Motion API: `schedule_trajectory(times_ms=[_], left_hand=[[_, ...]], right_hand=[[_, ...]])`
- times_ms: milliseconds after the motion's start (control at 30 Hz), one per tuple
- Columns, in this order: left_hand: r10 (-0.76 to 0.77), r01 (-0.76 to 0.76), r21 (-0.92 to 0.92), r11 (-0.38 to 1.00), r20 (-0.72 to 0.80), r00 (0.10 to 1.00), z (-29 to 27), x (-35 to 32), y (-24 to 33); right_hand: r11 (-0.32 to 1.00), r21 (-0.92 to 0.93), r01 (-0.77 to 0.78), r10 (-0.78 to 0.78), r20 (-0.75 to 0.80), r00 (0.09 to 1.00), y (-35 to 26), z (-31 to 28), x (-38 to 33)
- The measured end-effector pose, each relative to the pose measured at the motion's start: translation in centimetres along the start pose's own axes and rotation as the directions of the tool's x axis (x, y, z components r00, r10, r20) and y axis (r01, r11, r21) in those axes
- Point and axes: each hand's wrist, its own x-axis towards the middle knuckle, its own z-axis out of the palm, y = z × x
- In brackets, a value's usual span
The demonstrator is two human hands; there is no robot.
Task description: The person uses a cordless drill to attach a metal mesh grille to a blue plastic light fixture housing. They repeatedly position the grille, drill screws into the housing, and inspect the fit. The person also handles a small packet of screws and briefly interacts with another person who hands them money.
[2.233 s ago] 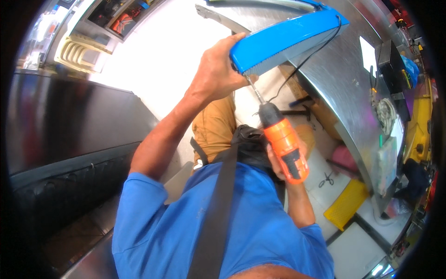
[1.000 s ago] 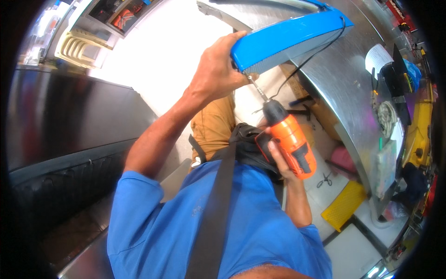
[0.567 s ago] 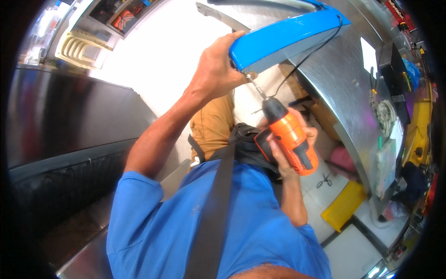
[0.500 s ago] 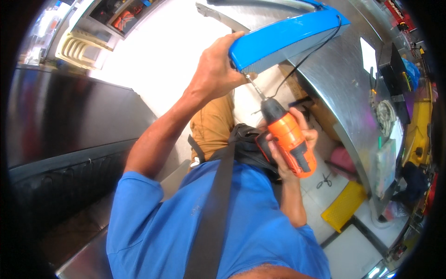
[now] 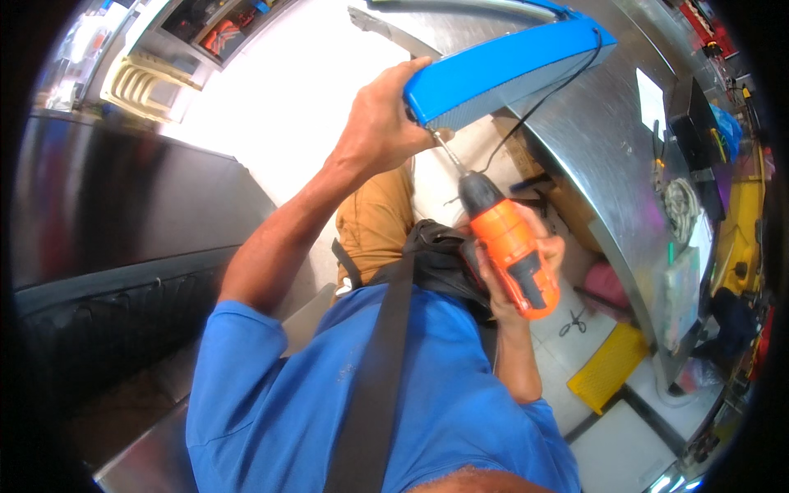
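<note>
Head view: the left hand (image 5: 380,123) is clamped on the near end of a long blue panel (image 5: 505,66), holding it up above the steel counter (image 5: 608,140), fingers wrapped over its edge. The right hand (image 5: 526,267) grips an orange drill (image 5: 509,251), fingers closed round its body. Compared with half a second ago the drill has hardly shifted; its bit (image 5: 448,152) stays pressed into the panel's underside just beside the left hand, so the driving looks ongoing. A black cable (image 5: 542,103) hangs from the panel's far end.
</note>
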Motion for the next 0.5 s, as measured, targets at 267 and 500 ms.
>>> schedule_trajectory(times_ms=[267,500], left_hand=[[0.021,-0.021,0.016,1.0,-0.009,1.0,0.1,0.2,-0.2],[0.053,-0.053,-0.01,0.999,-0.03,0.998,0.0,0.4,-0.2]], right_hand=[[0.98,0.113,-0.166,0.17,-0.025,0.985,-1.5,1.2,0.3],[0.98,-0.105,-0.171,0.181,0.097,0.979,-1.6,0.8,0.5]])
